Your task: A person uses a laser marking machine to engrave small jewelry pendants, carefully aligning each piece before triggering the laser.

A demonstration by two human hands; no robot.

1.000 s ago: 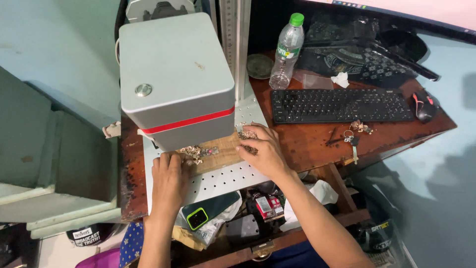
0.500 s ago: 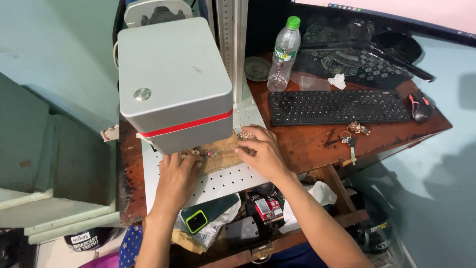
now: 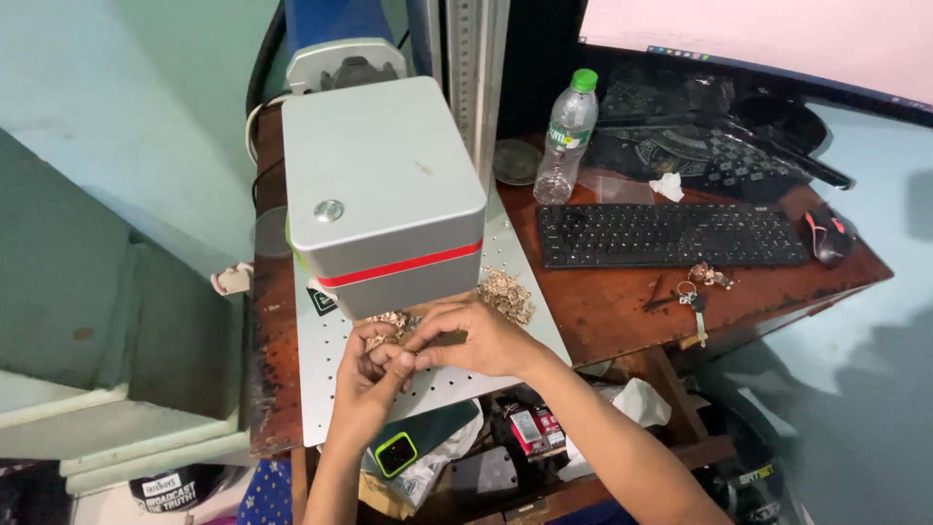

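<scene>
I saw both hands meeting on the perforated plate [image 3: 335, 389] under the grey machine head [image 3: 384, 194]: left hand [image 3: 374, 374] and right hand [image 3: 476, 340] each pinched small golden metal pieces [image 3: 389, 326].

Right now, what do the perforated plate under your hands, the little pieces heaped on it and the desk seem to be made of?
The perforated plate looks like matte pale metal, with a regular grid of small holes. The little pieces glint yellowish, probably brass or gold-toned metal; too small to be sure. The desk looks like reddish-brown varnished wood, worn and stained at the edges.
</scene>
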